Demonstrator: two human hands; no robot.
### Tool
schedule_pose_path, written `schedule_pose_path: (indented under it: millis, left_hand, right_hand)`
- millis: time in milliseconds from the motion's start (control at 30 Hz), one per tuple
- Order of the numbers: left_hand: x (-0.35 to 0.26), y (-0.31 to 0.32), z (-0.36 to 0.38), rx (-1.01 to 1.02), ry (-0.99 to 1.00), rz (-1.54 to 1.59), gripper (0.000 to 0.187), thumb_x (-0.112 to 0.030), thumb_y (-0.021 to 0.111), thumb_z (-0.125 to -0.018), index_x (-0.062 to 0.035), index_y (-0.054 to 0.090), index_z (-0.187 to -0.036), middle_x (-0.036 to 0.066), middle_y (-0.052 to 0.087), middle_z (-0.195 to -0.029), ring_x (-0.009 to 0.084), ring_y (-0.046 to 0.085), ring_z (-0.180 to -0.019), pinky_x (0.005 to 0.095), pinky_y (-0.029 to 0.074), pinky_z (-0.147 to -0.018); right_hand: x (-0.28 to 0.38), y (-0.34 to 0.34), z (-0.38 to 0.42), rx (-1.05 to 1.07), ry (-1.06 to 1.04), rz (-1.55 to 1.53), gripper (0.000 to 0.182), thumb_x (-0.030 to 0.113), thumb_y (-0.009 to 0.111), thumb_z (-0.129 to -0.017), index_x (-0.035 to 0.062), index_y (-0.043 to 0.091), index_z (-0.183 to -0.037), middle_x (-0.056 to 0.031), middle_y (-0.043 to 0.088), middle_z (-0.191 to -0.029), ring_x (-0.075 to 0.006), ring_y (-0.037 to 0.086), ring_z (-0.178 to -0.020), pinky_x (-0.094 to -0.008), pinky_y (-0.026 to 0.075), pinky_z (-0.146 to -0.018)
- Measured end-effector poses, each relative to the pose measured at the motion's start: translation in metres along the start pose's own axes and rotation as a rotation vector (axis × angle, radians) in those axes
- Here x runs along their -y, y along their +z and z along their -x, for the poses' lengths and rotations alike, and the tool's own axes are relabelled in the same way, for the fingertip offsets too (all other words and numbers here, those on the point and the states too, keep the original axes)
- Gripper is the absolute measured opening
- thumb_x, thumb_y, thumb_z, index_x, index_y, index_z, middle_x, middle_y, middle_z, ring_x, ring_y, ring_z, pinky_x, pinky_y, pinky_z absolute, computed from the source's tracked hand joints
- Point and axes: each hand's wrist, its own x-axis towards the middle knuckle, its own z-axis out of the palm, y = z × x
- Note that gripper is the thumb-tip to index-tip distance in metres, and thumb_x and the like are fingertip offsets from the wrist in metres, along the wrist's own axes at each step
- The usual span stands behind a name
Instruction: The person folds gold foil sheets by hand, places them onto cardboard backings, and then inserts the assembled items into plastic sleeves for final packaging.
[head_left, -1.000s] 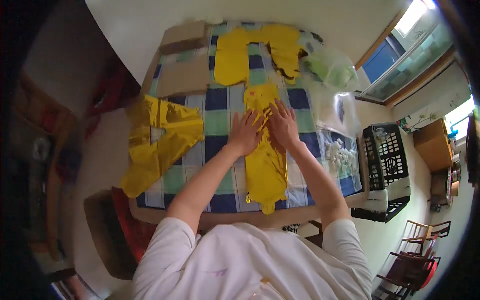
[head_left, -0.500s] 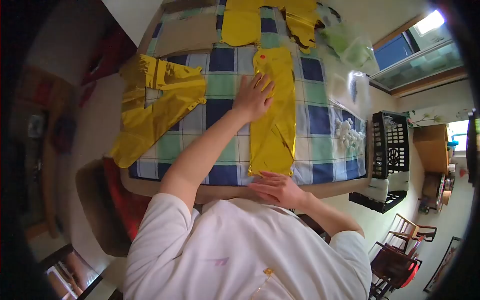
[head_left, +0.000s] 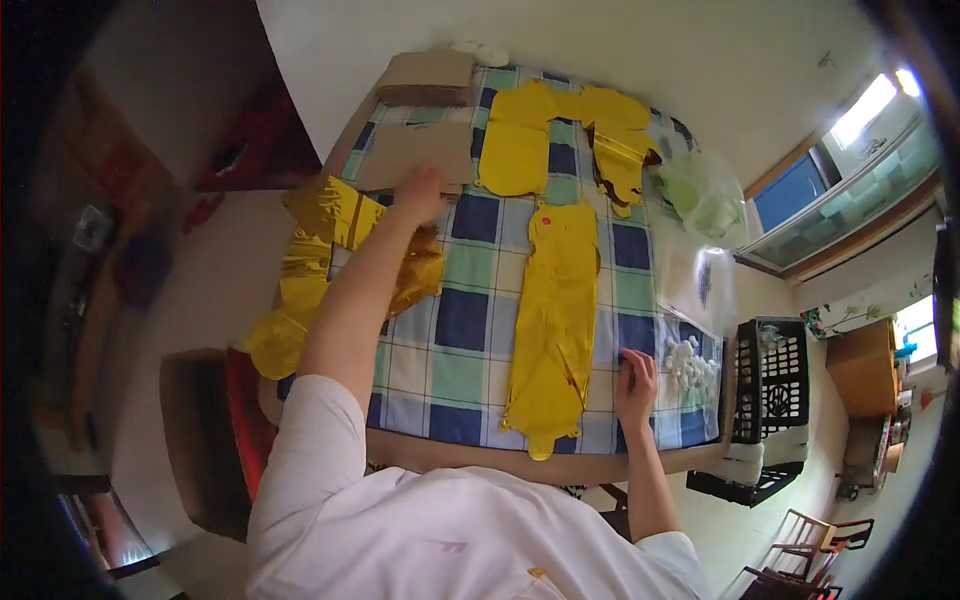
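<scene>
Left hand is at the flat cardboard's near edge; blurry from here, can't tell if its grip is closed. Right hand, grip loose, half-curled, is just right of the yellow foil strip mid-tabletop.

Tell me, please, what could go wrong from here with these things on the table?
The left forearm crosses over the left foil piece and might crease or drag it. The lower end of the middle foil strip lies by the table edge, near the shirt; leaning forward could catch it. The right hand, near small white pieces, could perhaps bump them.
</scene>
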Motion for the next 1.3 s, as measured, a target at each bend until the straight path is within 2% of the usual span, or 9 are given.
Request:
schedule_pose_path:
  millis: [267,367,467,533,667,733,1000,1200,1300]
  left_hand:
    - [0.053,0.018,-0.004,0.096,0.265,0.063,0.029,-0.002,0.054,-0.079,-0.0077,0.059,-0.108,0.016,0.057,-0.102,0.0377,0.056,-0.098,0.0457,0.046,-0.085]
    - [0.036,-0.002,0.002,0.035,0.187,-0.061,0.020,-0.001,0.053,-0.080,-0.0036,0.061,-0.098,0.016,0.061,-0.099,0.0354,0.058,-0.096,0.0465,0.048,-0.077]
    - [-0.033,-0.055,0.035,-0.336,0.277,0.097,0.019,-0.004,0.053,-0.082,-0.0042,0.061,-0.099,0.017,0.061,-0.098,0.0353,0.059,-0.091,0.0459,0.049,-0.073]
    - [-0.090,-0.079,0.072,-0.307,0.265,0.203,0.021,-0.007,0.055,-0.083,-0.0056,0.061,-0.103,0.015,0.060,-0.100,0.0325,0.058,-0.092,0.0429,0.049,-0.073]
    - [-0.153,-0.033,0.182,-0.361,0.753,0.065,0.028,-0.010,0.054,-0.088,-0.0103,0.060,-0.116,0.006,0.058,-0.102,0.0265,0.054,-0.097,0.0428,0.046,-0.080]
    - [-0.173,-0.010,0.230,-0.034,0.762,0.120,0.035,-0.019,0.058,-0.087,-0.0105,0.057,-0.121,0.007,0.057,-0.113,0.0267,0.052,-0.108,0.0437,0.043,-0.090]
    - [-0.141,0.036,0.244,0.018,0.470,0.215,0.051,-0.038,0.059,-0.086,-0.0106,0.052,-0.129,0.013,0.041,-0.141,0.0296,0.032,-0.135,0.0542,0.023,-0.109]
    - [-0.128,0.044,0.230,0.075,0.441,0.124,0.051,-0.037,0.057,-0.088,-0.0149,0.050,-0.133,0.010,0.036,-0.146,0.0279,0.029,-0.137,0.0560,0.021,-0.109]
    - [-0.123,0.047,0.217,0.050,0.437,0.102,0.051,-0.037,0.056,-0.089,-0.0137,0.049,-0.133,0.011,0.036,-0.146,0.0280,0.029,-0.137,0.0551,0.021,-0.110]
  right_hand:
    - [0.006,-0.003,-0.001,0.036,0.008,0.003,0.021,-0.004,0.052,-0.081,0.0033,0.062,-0.098,-0.0132,0.061,-0.094,-0.0320,0.056,-0.091,-0.0383,0.046,-0.080]
    - [0.002,-0.002,0.000,0.026,-0.002,-0.011,0.021,-0.004,0.053,-0.081,0.0039,0.062,-0.098,-0.0138,0.060,-0.094,-0.0328,0.056,-0.091,-0.0385,0.045,-0.081]
    - [-0.010,0.001,0.003,-0.004,0.005,-0.056,0.016,0.001,0.053,-0.085,0.0034,0.062,-0.099,-0.0113,0.062,-0.094,-0.0261,0.059,-0.089,-0.0342,0.047,-0.079]
    - [-0.018,0.007,0.005,-0.025,0.218,-0.301,0.016,0.005,0.053,-0.089,0.0031,0.062,-0.103,-0.0091,0.064,-0.093,-0.0201,0.060,-0.087,-0.0302,0.047,-0.077]
    - [-0.011,0.021,-0.015,-0.023,0.476,-0.790,0.021,0.012,0.051,-0.095,0.0026,0.059,-0.112,-0.0062,0.065,-0.092,-0.0122,0.060,-0.084,-0.0242,0.048,-0.073]
    - [0.000,0.024,-0.026,0.002,0.570,-0.745,0.024,0.012,0.051,-0.094,0.0028,0.057,-0.115,-0.0075,0.065,-0.094,-0.0136,0.060,-0.085,-0.0252,0.048,-0.073]
    - [0.019,0.024,0.002,0.089,0.006,0.041,0.038,0.013,0.059,-0.086,0.0094,0.055,-0.124,-0.0165,0.052,-0.129,-0.0322,0.050,-0.118,-0.0418,0.040,-0.099]
    - [0.017,0.037,-0.001,0.186,0.003,0.226,0.045,0.021,0.058,-0.087,0.0158,0.052,-0.131,-0.0137,0.040,-0.143,-0.0317,0.033,-0.134,-0.0518,0.022,-0.110]
    - [0.015,0.049,-0.010,0.174,0.002,0.274,0.043,0.022,0.055,-0.089,0.0166,0.052,-0.132,-0.0137,0.041,-0.142,-0.0324,0.035,-0.133,-0.0537,0.023,-0.109]
